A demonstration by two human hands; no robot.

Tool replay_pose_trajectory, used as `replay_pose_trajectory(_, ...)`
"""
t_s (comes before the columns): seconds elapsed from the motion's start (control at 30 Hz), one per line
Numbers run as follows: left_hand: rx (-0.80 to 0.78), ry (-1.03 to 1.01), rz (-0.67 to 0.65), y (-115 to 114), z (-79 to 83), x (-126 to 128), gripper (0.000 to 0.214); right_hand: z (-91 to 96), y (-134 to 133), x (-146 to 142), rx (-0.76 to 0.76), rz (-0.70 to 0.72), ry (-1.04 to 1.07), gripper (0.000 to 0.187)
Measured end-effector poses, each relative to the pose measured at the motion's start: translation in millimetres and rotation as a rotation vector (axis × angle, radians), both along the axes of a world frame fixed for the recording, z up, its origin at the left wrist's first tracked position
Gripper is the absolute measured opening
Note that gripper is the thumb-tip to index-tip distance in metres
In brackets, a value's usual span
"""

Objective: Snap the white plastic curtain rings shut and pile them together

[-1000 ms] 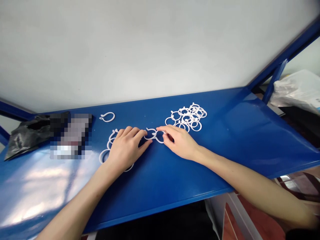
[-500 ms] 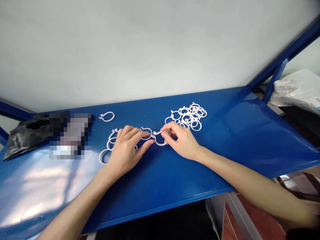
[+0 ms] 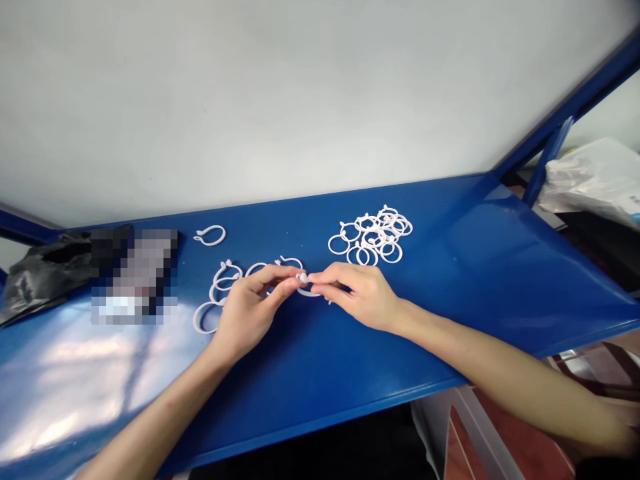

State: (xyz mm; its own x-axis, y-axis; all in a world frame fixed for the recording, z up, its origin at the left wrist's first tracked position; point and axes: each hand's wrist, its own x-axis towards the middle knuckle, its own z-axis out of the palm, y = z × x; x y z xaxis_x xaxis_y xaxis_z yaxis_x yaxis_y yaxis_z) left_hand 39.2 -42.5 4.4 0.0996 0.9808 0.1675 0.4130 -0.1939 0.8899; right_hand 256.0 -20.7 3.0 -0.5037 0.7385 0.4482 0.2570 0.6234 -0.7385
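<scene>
Between my hands is a white plastic curtain ring (image 3: 309, 293), its knobbed ends at my fingertips. My left hand (image 3: 253, 303) pinches the knobbed ends between thumb and fingers. From the other side, my right hand (image 3: 357, 291) grips the same ring, and my fingers cover part of it. Just behind my left hand, an open ring (image 3: 292, 260) lies on the blue surface. More open rings (image 3: 205, 317) lie to the left of that hand, partly hidden by it. Beyond my right hand is a heap of closed rings (image 3: 375, 237).
One separate ring (image 3: 214, 235) lies toward the back left of the blue table (image 3: 320, 373). A black plastic bag (image 3: 40, 277) and a blurred-out flat object (image 3: 140, 267) are at the left. White wall rises behind; a clear plastic bag (image 3: 590, 177) sits at the far right.
My left thumb and fingers have closed on the ring's ends, where they were apart before. My right hand has shifted slightly left and down, bringing the ring to my left hand.
</scene>
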Motion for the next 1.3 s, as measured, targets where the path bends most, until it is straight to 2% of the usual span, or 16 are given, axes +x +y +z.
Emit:
replay_pose_trajectory(0.1,0.065,0.033,-0.007,-2,0.2,2,0.024,-1.9,-1,0,-0.032,0.045,0.066,0.015)
replay_pose_trajectory(0.23,0.234,0.084,-0.019,-9,1.6,7,0.016,-7.0,-3,0,-0.012,0.081,0.122,0.018)
replay_pose_trajectory(0.4,0.413,0.164,-0.047,-15,1.7,13,0.018,-9.8,-5,1,0.222,0.132,0.099,0.021)
replay_pose_trajectory(0.67,0.514,0.276,-0.016,-18,-2.3,18,0.024,-11.9,-6,3,0.501,0.074,-0.033,0.018)
replay_pose_trajectory(0.8,0.548,0.328,-0.035,-12,-3.0,15,0.02,-13.9,0,0,0.562,0.012,-0.073,0.018)
replay_pose_trajectory(0.9,0.605,0.418,-0.085,-3,-5.2,10,0.02,-8.1,7,1,0.554,-0.033,-0.142,0.017)
replay_pose_trajectory(1.0,0.641,0.602,-0.082,4,-9.8,3,0.027,6.9,18,16,0.508,-0.178,-0.317,0.021)
replay_pose_trajectory(1.03,0.638,0.68,-0.069,6,-11.3,0,0.028,13.2,23,25,0.496,-0.294,-0.39,0.022)
replay_pose_trajectory(1.1,0.609,0.832,-0.039,8,-13.8,-4,0.028,25.2,33,48,0.435,-0.628,-0.529,0.022)
replay_pose_trajectory(1.17,0.571,0.945,-0.008,8,-14.9,-8,0.029,33.9,45,74,0.309,-0.839,-0.617,0.018)
replay_pose_trajectory(1.23,0.543,1.007,0.019,8,-14.8,-11,0.028,37.6,56,96,0.176,-0.881,-0.664,0.011)
replay_pose_trajectory(1.3,0.527,1.031,0.023,7,-14.4,-12,0.023,36.5,64,110,0.06,-0.865,-0.676,0.008)
